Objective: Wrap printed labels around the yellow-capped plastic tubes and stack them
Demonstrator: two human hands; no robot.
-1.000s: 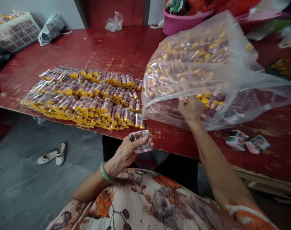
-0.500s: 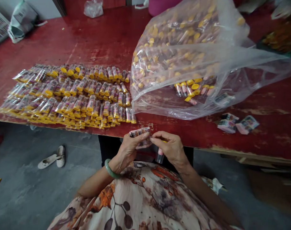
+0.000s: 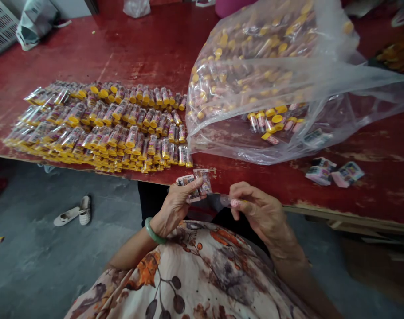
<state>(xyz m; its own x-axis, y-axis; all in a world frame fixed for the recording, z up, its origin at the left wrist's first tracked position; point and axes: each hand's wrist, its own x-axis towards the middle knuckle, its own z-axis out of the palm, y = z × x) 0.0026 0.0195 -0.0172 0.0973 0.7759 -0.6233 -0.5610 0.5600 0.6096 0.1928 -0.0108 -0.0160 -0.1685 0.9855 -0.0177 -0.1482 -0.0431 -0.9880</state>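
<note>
Wrappers (image 3: 186, 180), small, flat and printed, pinched in the left hand (image 3: 175, 203) with thumb on top, one fanned out at 2 o'clock. Just apart at 3 o'clock, in the right hand (image 3: 260, 215), a clear tube (image 3: 225, 201) gripped between thumb and fingers, visible end pointing to 9 o'clock; cannot tell whether capped, with the rest hidden. Looks light, stiff and smooth, probably a little slippery; best held around the barrel with a light pinch. Wrappers apparently thin and soft, easily creased, better taken by an edge, one at a time. Farther out, on the red desk (image 3: 148, 48): at 10 o'clock, stacked rows of yellow-capped tubes (image 3: 131, 136); at 1 o'clock, a translucent bag (image 3: 335, 75) full of more, with loose tubes (image 3: 277, 118) at its open mouth; between 2 and 3 o'clock, two printed bundles (image 3: 320, 172). Down on the floor (image 3: 38, 266) at 9 o'clock, a pair of pale shoes (image 3: 85, 212).
</note>
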